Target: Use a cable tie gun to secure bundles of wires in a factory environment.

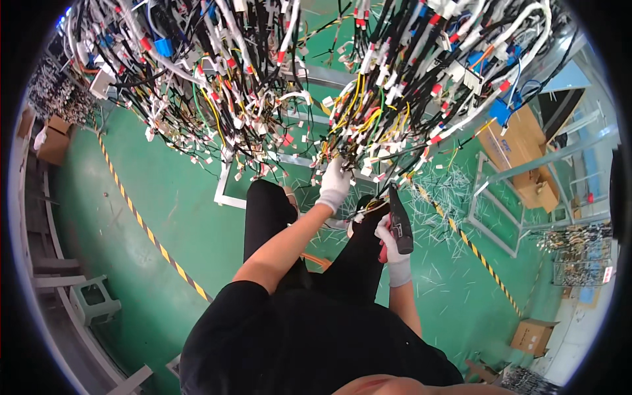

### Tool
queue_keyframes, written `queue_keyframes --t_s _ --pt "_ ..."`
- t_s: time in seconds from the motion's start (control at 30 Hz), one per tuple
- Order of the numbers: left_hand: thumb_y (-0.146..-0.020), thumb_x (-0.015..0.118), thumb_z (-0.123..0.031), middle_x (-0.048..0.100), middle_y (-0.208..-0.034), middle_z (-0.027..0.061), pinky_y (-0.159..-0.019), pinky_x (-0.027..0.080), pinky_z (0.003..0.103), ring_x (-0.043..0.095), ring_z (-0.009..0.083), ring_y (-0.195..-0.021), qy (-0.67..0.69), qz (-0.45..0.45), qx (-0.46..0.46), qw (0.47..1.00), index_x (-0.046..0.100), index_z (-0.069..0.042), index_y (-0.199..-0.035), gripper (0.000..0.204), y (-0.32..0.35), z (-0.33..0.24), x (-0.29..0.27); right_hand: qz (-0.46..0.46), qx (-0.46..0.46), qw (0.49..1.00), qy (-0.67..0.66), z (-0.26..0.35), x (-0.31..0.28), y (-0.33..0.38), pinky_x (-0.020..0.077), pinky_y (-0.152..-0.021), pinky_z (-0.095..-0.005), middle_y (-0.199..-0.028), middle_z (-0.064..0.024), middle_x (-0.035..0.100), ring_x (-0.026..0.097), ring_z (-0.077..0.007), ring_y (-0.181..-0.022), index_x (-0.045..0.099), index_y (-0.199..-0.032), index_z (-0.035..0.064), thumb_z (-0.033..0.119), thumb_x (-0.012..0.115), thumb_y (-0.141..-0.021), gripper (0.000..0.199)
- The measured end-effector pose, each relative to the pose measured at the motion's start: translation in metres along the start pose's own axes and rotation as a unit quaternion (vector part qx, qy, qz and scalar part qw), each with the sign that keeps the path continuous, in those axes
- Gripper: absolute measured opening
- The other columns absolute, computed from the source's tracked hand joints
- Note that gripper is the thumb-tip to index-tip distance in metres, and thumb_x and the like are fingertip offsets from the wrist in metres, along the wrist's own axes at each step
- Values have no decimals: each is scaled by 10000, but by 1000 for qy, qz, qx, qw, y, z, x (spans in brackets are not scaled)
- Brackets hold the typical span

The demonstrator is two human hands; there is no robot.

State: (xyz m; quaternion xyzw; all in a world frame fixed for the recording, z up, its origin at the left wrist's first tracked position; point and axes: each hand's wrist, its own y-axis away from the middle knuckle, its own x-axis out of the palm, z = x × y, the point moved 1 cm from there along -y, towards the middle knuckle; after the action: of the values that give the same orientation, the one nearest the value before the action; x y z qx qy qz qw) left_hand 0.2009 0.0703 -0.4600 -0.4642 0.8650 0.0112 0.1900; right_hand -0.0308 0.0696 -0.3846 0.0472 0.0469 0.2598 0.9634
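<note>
My left hand (336,182), in a white knitted glove, reaches up to the lower ends of a hanging wire bundle (368,108) and is closed on some of its wires; the fingertips are partly hidden among them. Black, white, yellow and green wires with white connectors and red tags make up this bundle. My right hand (393,245), gloved too, is closed around the red grip of a black-and-red pistol-grip power tool (400,220). The tool's narrow end points up toward the wire ends, just right of my left hand. A few loose wires (372,207) hang near the tool's tip.
Another thick wire bundle (217,85) hangs to the left. Behind both stands a grey metal frame (230,200). Thin clear strips (438,210) litter the green floor, crossed by yellow-and-black tape (148,230). Cardboard boxes (520,145) stand at right, a plastic stool (95,299) at left.
</note>
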Motion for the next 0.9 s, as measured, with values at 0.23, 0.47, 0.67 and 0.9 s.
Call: queue_keyframes --t_s 0.23,0.47,0.67,0.9 --pt "-1006 504 -171 577 -1374 170 -1101 381 311 516 223 -1309 266 170 -169 934 390 37 -1466 517 -26 49 33 43 6 992 -122 21 21 13 505 -829 -267 -1014 -77 604 585 -143 -928 581 -1132 -16 -17 520 -929 211" --pt "-826 761 -239 705 -1034 129 -788 551 331 684 203 -905 188 217 -114 951 570 -48 -1203 463 -32 47 44 109 -33 993 29 39 32 29 473 -775 -236 -941 9 607 579 -72 -844 590 -1083 48 -56 709 -820 306" --pt "-757 768 -156 624 -1085 148 -902 504 401 614 374 -1012 3 126 123 984 664 -80 -1078 346 9 29 4 142 -52 985 81 50 46 16 484 -752 -242 -933 -3 612 583 -73 -831 580 -1057 48 -58 707 -817 291" --pt "-964 642 -158 640 -812 44 -657 484 260 594 85 -734 84 125 -64 987 586 -58 -1163 230 21 36 -63 28 -60 997 48 9 45 -15 494 -704 -255 -822 3 612 599 -92 -747 603 -973 40 4 720 -825 192"
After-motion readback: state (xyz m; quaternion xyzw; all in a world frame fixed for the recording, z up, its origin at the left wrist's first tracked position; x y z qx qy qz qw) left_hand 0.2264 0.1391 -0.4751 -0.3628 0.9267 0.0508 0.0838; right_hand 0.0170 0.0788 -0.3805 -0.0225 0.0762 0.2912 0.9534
